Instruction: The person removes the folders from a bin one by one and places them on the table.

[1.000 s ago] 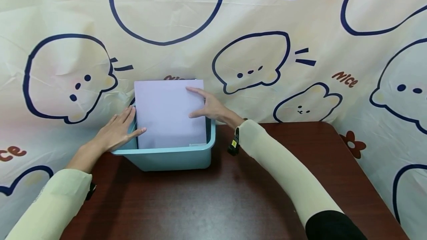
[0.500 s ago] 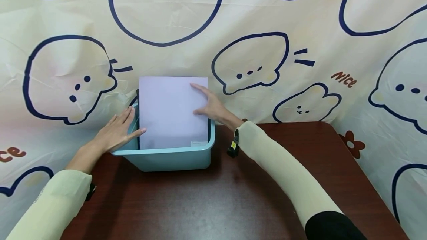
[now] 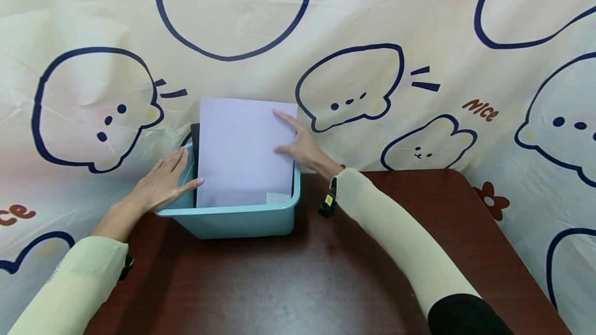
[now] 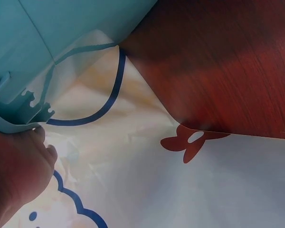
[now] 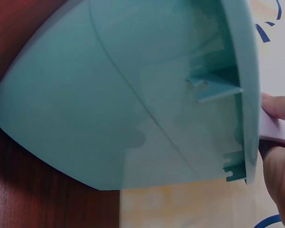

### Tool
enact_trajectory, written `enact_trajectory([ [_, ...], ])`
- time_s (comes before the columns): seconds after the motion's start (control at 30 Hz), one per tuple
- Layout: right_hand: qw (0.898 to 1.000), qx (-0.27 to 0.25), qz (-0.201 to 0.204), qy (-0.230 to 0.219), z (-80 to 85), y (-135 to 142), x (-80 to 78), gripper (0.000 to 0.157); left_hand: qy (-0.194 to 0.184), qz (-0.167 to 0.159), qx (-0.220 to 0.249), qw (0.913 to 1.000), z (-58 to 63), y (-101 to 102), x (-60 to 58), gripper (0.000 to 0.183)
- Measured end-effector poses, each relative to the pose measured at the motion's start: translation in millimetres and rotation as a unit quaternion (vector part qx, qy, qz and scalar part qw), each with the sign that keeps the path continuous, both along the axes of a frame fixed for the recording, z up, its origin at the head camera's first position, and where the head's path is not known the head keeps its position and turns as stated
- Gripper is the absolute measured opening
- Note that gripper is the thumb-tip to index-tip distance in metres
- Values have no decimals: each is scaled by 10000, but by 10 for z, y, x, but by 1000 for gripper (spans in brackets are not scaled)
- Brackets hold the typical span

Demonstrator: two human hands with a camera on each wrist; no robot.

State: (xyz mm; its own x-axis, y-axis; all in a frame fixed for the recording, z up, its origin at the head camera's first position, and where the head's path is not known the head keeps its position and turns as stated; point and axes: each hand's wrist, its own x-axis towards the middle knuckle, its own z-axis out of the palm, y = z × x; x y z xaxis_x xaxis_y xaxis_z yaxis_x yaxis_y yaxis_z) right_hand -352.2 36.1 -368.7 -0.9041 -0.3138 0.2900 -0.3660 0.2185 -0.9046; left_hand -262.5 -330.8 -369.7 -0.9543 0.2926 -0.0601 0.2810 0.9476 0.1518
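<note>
A pale lavender sheet (image 3: 242,154) stands upright in a teal plastic bin (image 3: 233,221) at the back left of the dark wooden table (image 3: 302,278). My right hand (image 3: 300,143) holds the sheet's right edge, fingers spread over its front. The right wrist view shows the sheet (image 5: 275,130) pinched just past the bin's rim (image 5: 249,95) by that hand (image 5: 280,161). A black edge (image 3: 195,141) shows behind the sheet. My left hand (image 3: 160,182) rests flat on the bin's left rim with straight fingers, and its fingertips (image 4: 19,166) appear under the rim (image 4: 19,126) in the left wrist view.
A cream cloth with dark blue cartoon outlines (image 3: 354,81) hangs right behind the bin and drapes past the table's left and right edges. The cloth (image 4: 133,180) lies below the table edge by my left hand. Bare tabletop stretches in front of and to the right of the bin.
The lavender sheet has risen higher out of the bin and shifted slightly right, with my right hand moving up along with it. My left hand has stayed on the rim.
</note>
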Motion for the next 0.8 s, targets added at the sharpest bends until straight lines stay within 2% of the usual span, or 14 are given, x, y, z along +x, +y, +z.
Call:
enact_trajectory([
  [0.33,9986,-215,-298,370,163,80,39,93,-30,32,5,10000,3,-8,-11,101],
  [0.8,9953,-432,-715,500,416,272,71,93,-39,84,-79,9999,-1,-2,-12,100],
])
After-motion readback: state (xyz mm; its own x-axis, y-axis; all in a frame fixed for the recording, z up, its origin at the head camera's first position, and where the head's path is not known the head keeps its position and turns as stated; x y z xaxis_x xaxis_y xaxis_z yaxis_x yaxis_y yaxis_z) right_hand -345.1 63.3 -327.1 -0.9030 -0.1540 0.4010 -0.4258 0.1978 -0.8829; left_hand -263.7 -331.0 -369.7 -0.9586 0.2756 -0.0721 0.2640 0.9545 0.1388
